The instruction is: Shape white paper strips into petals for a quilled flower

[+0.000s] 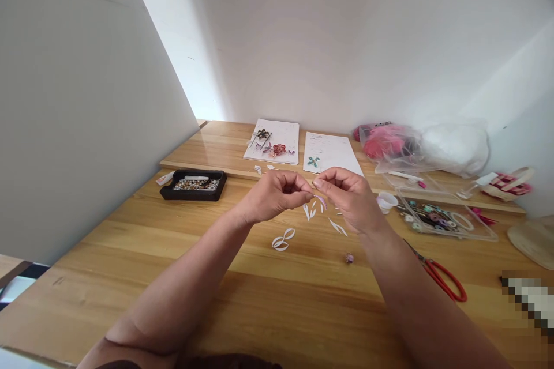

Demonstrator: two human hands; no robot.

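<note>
Purple strip hangs from the left hand's pinch, above the tabletop; the right hand is pinched closed just beside it, anything within too small to tell. It looks light, thin and easily creased, so a gentle hold at one narrow end should suit.

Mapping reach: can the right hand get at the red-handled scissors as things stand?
Likely yes: the red-handled scissors lie largely uncovered beside the right forearm, though the right hand must first draw back.
</note>
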